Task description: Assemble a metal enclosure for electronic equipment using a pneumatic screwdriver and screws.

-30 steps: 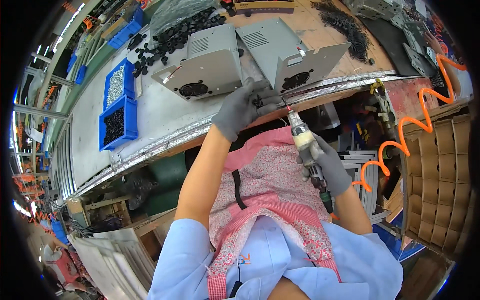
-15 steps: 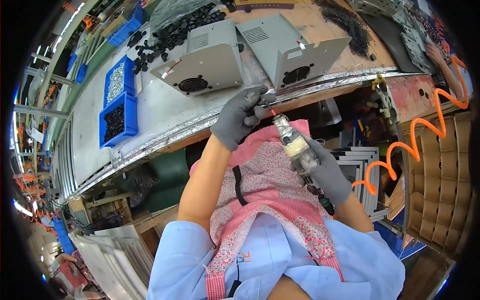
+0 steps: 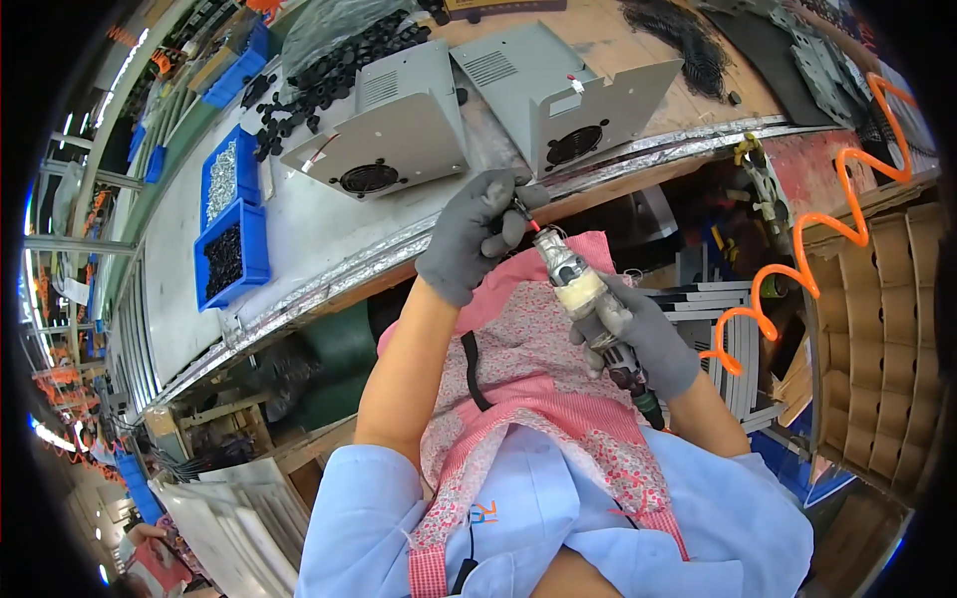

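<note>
Below the bench, right hand clenched the stiff, weighty-looking driver mid-barrel; left hand pinched its tip.

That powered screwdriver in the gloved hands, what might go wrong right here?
The left hand pinches something small right at the tip of the powered screwdriver, so the bit could nip the grey glove if it spins. It is held over the lap, off the workbench; a dropped screw would likely fall to the floor. The orange coiled hose hangs near the right hand and might snag.
</note>
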`<action>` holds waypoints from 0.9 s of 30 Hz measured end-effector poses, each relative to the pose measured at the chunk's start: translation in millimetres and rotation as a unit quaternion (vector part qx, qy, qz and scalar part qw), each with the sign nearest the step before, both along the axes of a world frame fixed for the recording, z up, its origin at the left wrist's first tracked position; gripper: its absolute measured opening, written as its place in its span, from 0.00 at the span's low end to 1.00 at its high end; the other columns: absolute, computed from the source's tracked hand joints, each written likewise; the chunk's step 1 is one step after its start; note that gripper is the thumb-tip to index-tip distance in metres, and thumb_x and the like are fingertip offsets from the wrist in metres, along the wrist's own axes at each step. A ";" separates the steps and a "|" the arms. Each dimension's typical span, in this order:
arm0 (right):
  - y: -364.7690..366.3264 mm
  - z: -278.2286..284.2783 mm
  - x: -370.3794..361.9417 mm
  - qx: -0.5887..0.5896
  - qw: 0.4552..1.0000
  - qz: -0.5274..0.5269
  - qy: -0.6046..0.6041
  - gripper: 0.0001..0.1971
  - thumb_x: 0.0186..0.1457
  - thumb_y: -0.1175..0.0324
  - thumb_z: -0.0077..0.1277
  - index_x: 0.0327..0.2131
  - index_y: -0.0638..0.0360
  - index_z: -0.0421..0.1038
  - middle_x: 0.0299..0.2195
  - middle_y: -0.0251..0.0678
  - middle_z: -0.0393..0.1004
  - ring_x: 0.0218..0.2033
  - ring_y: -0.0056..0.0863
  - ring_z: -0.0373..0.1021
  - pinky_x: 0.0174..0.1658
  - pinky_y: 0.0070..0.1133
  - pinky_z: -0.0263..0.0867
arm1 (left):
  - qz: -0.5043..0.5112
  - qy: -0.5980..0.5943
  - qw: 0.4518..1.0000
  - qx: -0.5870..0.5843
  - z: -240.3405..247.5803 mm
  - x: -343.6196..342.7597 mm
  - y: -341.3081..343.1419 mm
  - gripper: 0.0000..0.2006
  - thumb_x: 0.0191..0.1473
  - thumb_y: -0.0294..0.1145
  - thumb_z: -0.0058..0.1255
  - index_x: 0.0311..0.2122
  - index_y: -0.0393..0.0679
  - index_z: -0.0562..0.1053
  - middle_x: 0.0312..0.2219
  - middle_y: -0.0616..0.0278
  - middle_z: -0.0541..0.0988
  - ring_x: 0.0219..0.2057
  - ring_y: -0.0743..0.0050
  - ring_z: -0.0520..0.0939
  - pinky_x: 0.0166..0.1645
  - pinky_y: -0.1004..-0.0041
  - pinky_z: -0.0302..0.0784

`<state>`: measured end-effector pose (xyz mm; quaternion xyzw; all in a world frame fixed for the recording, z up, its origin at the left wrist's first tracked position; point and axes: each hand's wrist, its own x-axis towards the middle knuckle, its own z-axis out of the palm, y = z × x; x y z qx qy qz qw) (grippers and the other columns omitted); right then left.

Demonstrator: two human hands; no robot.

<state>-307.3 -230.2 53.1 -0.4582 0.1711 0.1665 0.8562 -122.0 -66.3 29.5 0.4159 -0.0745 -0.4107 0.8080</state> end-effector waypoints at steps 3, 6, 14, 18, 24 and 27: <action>-7.3 -5.5 -1.2 0.056 0.998 0.024 0.011 0.32 0.56 0.53 0.50 0.58 0.60 0.54 0.30 0.37 0.69 0.25 0.23 0.71 0.22 0.21 0.71 | 0.016 -0.034 0.999 0.026 7.5 -4.6 -4.3 0.16 0.58 0.35 0.45 0.48 0.37 0.64 0.35 0.54 0.77 0.15 0.86 0.68 0.13 0.89 0.55; -11.7 -10.3 -3.7 0.110 0.993 0.031 0.007 0.33 0.55 0.52 0.50 0.58 0.59 0.54 0.29 0.38 0.70 0.22 0.23 0.71 0.22 0.21 0.71 | 0.009 -0.081 0.995 0.055 12.2 -6.7 -7.5 0.17 0.58 0.35 0.46 0.48 0.35 0.64 0.34 0.53 0.78 0.15 0.86 0.68 0.14 0.89 0.54; -6.9 -5.6 -2.1 -0.089 0.995 -0.046 -0.006 0.33 0.55 0.55 0.49 0.59 0.61 0.52 0.29 0.41 0.71 0.22 0.24 0.70 0.25 0.20 0.70 | -0.062 -0.055 0.996 0.013 -9.5 -1.8 -14.9 0.24 0.54 0.43 0.53 0.48 0.36 0.65 0.22 0.61 0.74 0.14 0.88 0.64 0.14 0.88 0.52; -25.7 4.4 -2.0 -0.090 0.992 -0.088 -0.019 0.32 0.55 0.58 0.49 0.60 0.59 0.51 0.29 0.40 0.72 0.21 0.23 0.70 0.24 0.20 0.70 | -0.003 -0.049 0.998 0.042 -7.2 10.9 -12.3 0.24 0.50 0.48 0.56 0.44 0.38 0.69 0.18 0.69 0.68 0.14 0.86 0.62 0.14 0.86 0.52; -50.4 -28.1 2.5 -0.102 0.986 -0.134 -0.011 0.33 0.53 0.56 0.52 0.59 0.59 0.52 0.29 0.40 0.72 0.20 0.23 0.70 0.23 0.20 0.70 | 0.057 -0.405 0.852 0.326 9.7 27.4 -45.9 0.26 0.45 0.36 0.60 0.50 0.40 0.68 0.26 0.65 0.74 0.29 0.77 0.75 0.34 0.75 0.71; -51.0 -34.3 8.6 -0.113 0.985 -0.131 -0.006 0.34 0.53 0.55 0.52 0.58 0.60 0.53 0.29 0.40 0.72 0.20 0.23 0.70 0.23 0.21 0.70 | 0.005 -0.439 0.838 0.324 7.4 37.5 -59.8 0.25 0.43 0.37 0.62 0.47 0.40 0.72 0.38 0.58 0.80 0.38 0.67 0.80 0.43 0.69 0.72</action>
